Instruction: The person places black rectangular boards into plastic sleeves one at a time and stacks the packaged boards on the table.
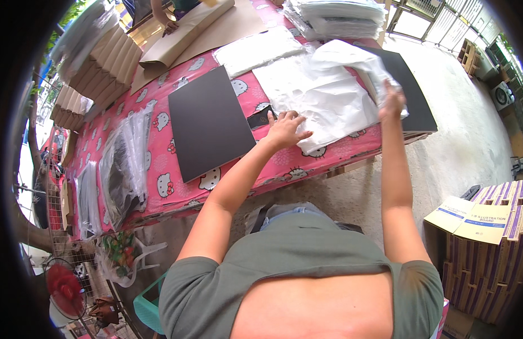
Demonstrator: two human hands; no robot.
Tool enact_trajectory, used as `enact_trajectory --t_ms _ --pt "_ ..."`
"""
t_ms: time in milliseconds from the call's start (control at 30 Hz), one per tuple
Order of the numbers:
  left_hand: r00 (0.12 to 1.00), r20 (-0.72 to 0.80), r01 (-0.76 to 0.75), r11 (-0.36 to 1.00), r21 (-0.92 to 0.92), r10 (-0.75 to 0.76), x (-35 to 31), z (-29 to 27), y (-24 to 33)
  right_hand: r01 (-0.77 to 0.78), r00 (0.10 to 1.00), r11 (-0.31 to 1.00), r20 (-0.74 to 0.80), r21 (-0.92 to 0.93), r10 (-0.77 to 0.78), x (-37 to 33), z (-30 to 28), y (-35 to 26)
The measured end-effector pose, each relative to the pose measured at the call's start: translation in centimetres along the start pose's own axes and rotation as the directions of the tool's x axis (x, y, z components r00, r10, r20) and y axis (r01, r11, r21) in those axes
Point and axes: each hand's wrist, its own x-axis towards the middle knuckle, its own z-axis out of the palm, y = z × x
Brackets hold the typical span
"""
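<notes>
White, crinkled plastic bags (pixel 312 93) lie in a loose pile on the table in front of me. My left hand (pixel 285 130) rests with spread fingers at the pile's near left edge, beside a small dark flat object (pixel 261 117) that it partly covers. At the right, my right hand (pixel 392 101) pinches the lifted, folded-over end of a white plastic bag (pixel 349 55); motion blurs it slightly. Beneath that hand, a stack of black boards (pixel 417 93) lies at the table's right end. Another black board (pixel 210 124) lies flat left of my left hand.
Pink patterned cloth covers the table (pixel 162 150). Clear-wrapped dark packs (pixel 126 161) and stacked brown cardboard (pixel 111 59) occupy its left side. Across it, another person's hand (pixel 170 27) touches rolled brown paper (pixel 188 37). Stacked boxes (pixel 482 268) stand at my right.
</notes>
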Motion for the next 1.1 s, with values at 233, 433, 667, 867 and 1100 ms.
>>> enact_trajectory --t_ms 233,433,667,867,1100 --pt "0.994 -0.103 -0.050 0.990 -0.130 0.037 1.4 -1.8 -2.5 0.691 0.566 0.433 0.061 -0.579 -0.822 -2.5 5.7 -8.0" --pt "0.876 -0.467 0.044 0.982 -0.182 -0.125 11.3 -6.5 -11.7 0.810 0.546 0.334 0.828 -0.482 -0.127 -2.3 9.8 4.6" --pt "0.905 -0.347 0.262 0.965 -0.004 -0.248 19.5 -9.3 -17.0 0.646 0.660 0.158 0.651 -0.747 0.375 -3.9 14.2 13.2" --pt "0.884 -0.404 0.243 0.969 -0.037 -0.237 21.8 -6.8 -20.5 0.682 0.650 0.031 0.625 -0.731 0.431 -7.6 18.3 13.5" --pt "0.779 -0.427 -0.058 0.625 -0.779 -0.460 23.0 -9.8 -23.8 0.671 0.617 -0.008 0.552 -0.741 0.561 -7.2 23.1 14.6"
